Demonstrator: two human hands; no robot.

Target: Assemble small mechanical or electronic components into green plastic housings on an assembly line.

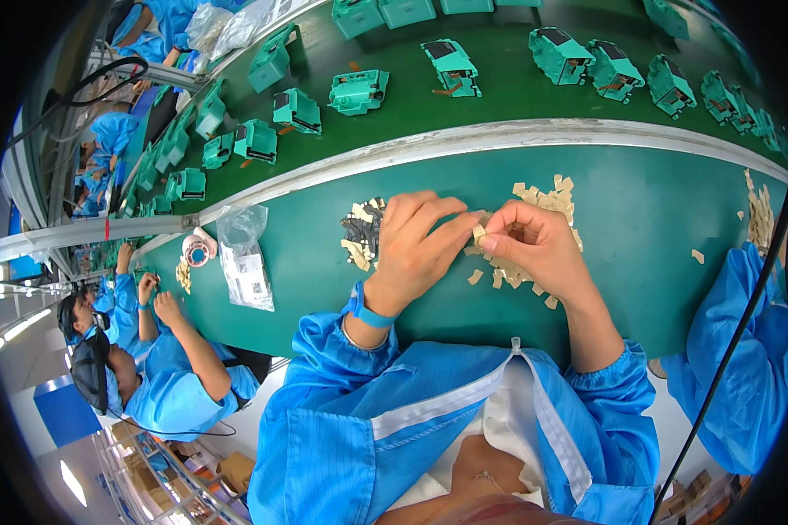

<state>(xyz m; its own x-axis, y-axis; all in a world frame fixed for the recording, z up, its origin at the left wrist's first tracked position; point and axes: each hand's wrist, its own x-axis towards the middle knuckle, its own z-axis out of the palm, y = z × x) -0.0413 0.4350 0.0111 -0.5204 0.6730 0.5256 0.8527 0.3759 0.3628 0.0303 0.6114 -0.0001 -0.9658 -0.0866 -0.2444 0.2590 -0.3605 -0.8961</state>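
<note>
A small beige flat piece (479, 232) is pinched between the thumb and fingers of my right hand (534, 245). My left hand (418, 245), with a blue band at its wrist, meets it there, its fingertips drawn together against the piece. Whatever the left fingertips grip is too small and partly hidden. Below and behind my right hand spreads a loose pile of similar beige pieces (512, 273). Partly covered by my left hand lies a second pile (359, 234) of black and beige bits.
Past a metal rail (499, 131), rows of teal plastic housings (451, 66) stand on a green belt. Left on the table (324, 188) lie a clear plastic bag (245, 258) and a tape roll (198, 253). Co-workers sit to both sides; another beige pile (759, 214) lies far right.
</note>
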